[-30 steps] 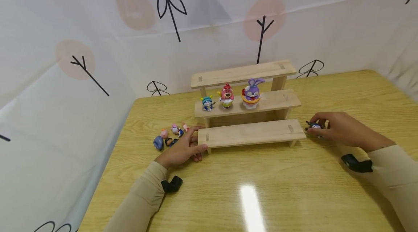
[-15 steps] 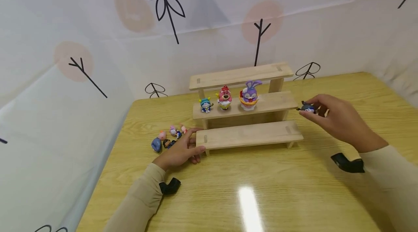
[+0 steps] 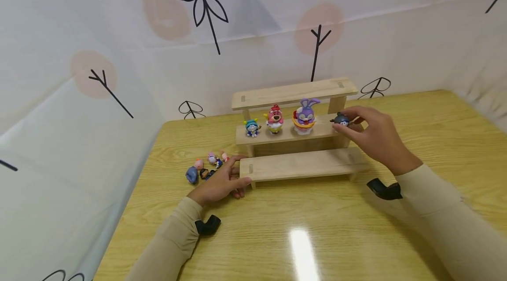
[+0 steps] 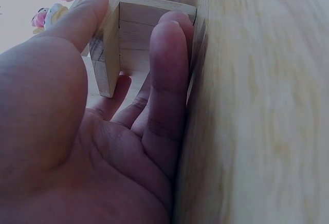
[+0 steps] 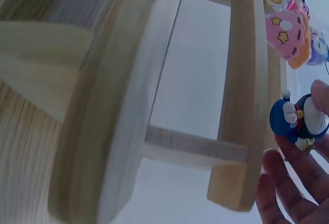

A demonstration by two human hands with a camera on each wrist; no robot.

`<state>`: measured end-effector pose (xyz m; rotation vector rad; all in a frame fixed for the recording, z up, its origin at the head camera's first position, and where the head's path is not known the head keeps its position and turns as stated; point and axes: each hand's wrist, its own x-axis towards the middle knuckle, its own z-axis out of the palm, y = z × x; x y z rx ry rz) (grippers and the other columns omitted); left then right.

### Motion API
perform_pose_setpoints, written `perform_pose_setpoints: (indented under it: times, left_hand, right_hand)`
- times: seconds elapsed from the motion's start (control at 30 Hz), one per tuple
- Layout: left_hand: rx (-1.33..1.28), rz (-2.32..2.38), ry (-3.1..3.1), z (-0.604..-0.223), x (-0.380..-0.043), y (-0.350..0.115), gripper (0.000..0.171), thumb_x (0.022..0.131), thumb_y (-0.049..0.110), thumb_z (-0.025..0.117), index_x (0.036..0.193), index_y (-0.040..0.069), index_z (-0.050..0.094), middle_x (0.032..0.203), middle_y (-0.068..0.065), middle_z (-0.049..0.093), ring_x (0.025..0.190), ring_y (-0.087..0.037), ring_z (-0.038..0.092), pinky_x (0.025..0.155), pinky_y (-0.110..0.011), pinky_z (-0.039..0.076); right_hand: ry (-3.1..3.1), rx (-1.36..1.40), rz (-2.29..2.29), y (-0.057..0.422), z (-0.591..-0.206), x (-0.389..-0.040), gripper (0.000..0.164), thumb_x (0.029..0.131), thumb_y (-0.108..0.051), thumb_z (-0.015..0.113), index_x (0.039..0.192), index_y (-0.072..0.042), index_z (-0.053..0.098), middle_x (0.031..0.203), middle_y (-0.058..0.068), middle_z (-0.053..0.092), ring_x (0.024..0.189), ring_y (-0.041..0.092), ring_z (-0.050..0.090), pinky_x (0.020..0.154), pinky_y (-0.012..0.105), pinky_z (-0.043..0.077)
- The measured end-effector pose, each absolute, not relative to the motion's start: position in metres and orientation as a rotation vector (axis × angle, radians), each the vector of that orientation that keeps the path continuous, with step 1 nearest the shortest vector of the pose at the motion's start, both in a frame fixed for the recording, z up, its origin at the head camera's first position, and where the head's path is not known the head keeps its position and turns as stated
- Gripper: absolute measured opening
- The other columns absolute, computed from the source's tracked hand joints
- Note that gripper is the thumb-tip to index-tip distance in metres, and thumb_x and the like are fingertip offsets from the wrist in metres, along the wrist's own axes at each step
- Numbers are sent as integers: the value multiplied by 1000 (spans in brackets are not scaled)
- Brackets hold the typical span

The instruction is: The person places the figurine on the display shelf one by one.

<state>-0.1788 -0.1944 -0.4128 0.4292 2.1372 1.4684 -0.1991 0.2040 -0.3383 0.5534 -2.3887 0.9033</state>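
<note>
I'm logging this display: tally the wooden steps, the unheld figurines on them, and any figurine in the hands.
Steps: top step, middle step, front step: 3
Unheld: blue-capped figurine, pink bear, purple rabbit: 3
In the right hand: dark-topped figurine: 1
Total: 7

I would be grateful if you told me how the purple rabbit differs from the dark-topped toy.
The purple rabbit looks larger than the dark-topped toy. The purple rabbit has long raised ears; the dark-topped toy shows none like them. The purple rabbit stands unheld on the middle shelf, while the right hand pinches the dark-topped toy. Both are toy figures.
</note>
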Motion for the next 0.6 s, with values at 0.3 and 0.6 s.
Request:
perform_pose_setpoints:
  times: [0.3, 0.6]
  left_hand:
    - [434, 1474, 2138, -414, -180, -195, 68, 99, 31, 65, 154, 28, 24, 125, -18, 63, 72, -22, 68, 67, -35, 60]
    - [425, 1465, 2150, -413, -180, -194, 72, 98, 32, 66, 155, 27, 21, 126, -18, 63, 73, -22, 68, 68, -36, 60]
  right_hand:
    - [-2340, 519, 1085, 188, -346, -217, 30, 86, -8, 79, 112, 2, 67, 95, 17, 72, 77, -15, 56, 69, 1, 46]
    - [-2346, 487, 1090, 184, -357, -221, 34, 89, -10, 76, 118, 2, 62, 102, 18, 72, 83, -18, 51, 72, 0, 44]
